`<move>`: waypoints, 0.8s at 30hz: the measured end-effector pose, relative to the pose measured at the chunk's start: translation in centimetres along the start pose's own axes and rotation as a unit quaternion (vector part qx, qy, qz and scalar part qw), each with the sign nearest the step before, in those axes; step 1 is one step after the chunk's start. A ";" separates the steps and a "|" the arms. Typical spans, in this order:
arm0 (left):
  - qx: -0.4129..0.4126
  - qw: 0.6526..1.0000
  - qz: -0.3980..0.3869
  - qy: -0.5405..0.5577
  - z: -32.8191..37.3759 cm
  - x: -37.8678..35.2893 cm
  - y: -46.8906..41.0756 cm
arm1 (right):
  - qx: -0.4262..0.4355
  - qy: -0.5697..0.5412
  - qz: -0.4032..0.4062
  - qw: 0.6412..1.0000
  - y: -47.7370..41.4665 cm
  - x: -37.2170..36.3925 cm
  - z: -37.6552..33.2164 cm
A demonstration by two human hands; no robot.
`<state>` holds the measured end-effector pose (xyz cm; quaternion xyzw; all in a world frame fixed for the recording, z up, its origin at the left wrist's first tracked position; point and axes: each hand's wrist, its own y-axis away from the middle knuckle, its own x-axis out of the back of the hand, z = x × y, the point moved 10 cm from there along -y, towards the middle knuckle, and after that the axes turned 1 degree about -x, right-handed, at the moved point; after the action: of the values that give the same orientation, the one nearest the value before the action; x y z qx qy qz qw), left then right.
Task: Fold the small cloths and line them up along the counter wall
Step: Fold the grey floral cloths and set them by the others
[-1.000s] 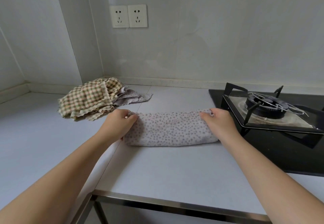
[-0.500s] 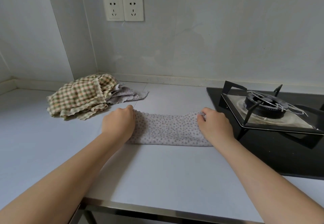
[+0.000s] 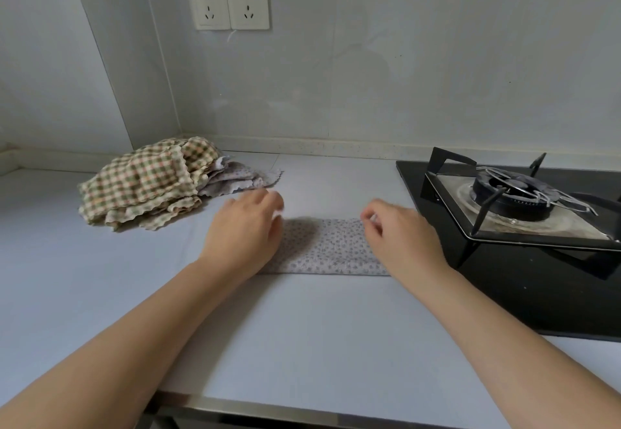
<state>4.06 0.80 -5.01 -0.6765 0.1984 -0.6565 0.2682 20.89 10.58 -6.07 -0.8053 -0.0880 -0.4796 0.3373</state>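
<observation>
Currently: dotted cloth (image 3: 329,247) lies as a folded strip at mid-worktop (image 3: 302,327), long side parallel to the front edge and well apart from the wall (image 3: 369,75). It is not yet in line.

Left hand (image 3: 242,233) covers the strip's left end. Its fingers (image 3: 268,198) are blurred and look loosely extended; I cannot tell whether they hold any fabric. Right hand (image 3: 403,243) sits on the right end, fingers curled, seemingly pinching the far right corner.

Step in hand, as I judge it: bringing one end over the other for the next fold.

Risks noted:
- Grip uneven between the two ends. If only the right side truly holds, the layers could slide and the strip open along its far edge, giving a skewed fold.
- Thin, limp fabric. A quick lift may drag the lower layer with it and wrinkle the strip.
- Hob (image 3: 510,200) stands just beside the right hand, towards the right edge. A wide sweep could snag the corner on a pan support or knock my knuckles.
- Pile (image 3: 144,183) of unfolded cloths occupies the far-left corner by the wall. Pushing the finished piece back carelessly could run it into the pile's loose edges and undo the alignment.
</observation>
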 end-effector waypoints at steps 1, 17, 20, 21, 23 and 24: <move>-0.012 0.999 -0.025 0.028 0.7 -0.6 0.2 | 0.006 0.004 -0.031 0.999 0.2 -0.8 -0.4; -0.135 0.954 -0.196 0.181 2.6 -2.6 1.4 | 0.085 -0.036 -0.174 0.980 0.9 -3.3 -1.0; -0.107 0.955 -0.174 0.213 2.2 -2.4 1.2 | 0.168 -0.069 -0.202 0.962 2.0 -3.5 -3.2; -0.098 0.953 -0.170 0.229 2.2 -2.3 1.2 | 0.181 -0.087 -0.204 0.958 2.3 -3.5 -3.9; -0.062 0.948 -0.170 0.263 1.9 -2.0 1.1 | 0.185 -0.112 -0.190 0.958 2.5 -3.2 -4.7; -0.034 0.940 -0.175 0.292 1.6 -1.9 1.0 | 0.187 -0.110 -0.184 0.959 2.6 -3.2 -5.0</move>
<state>5.65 1.33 -7.10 -0.4878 0.1685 -0.8547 0.0563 16.90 6.05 -8.33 -0.7456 -0.3587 -0.4172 0.3760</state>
